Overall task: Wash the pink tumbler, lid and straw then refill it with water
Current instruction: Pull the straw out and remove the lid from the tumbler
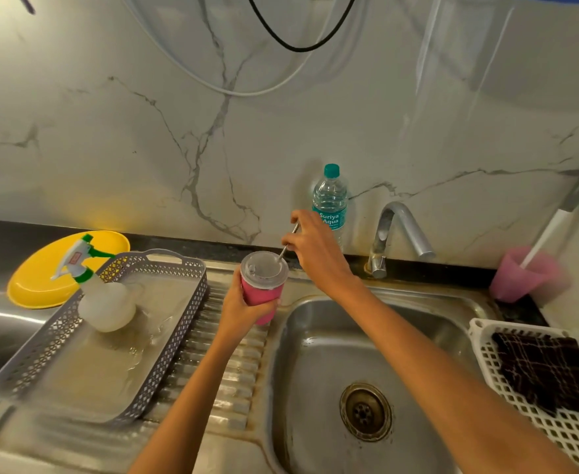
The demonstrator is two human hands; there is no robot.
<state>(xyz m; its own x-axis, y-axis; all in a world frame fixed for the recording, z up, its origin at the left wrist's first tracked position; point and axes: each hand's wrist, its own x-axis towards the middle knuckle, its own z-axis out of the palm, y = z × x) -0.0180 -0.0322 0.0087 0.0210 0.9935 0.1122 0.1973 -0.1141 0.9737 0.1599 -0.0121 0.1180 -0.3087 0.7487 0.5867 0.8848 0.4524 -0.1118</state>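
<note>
The pink tumbler point(259, 295) is upright over the ribbed drainboard, just left of the sink basin point(319, 357). My left hand point(238, 307) grips its lower body. A clear round lid point(263, 270) sits on top of it. A thin metal straw point(287, 243) stands tilted through the lid's right side. My right hand point(315, 248) pinches the straw's upper part, above and right of the lid. A water bottle point(331, 196) with a teal cap stands at the wall behind my right hand.
A chrome tap point(395, 230) curves over the basin's back edge. A grey basket tray point(110, 336) holds a spray bottle point(102, 292) on the left, with a yellow plate point(38, 275) behind. A white basket point(554, 429) with a dark cloth point(544, 371) and a pink cup point(524, 275) sit at right.
</note>
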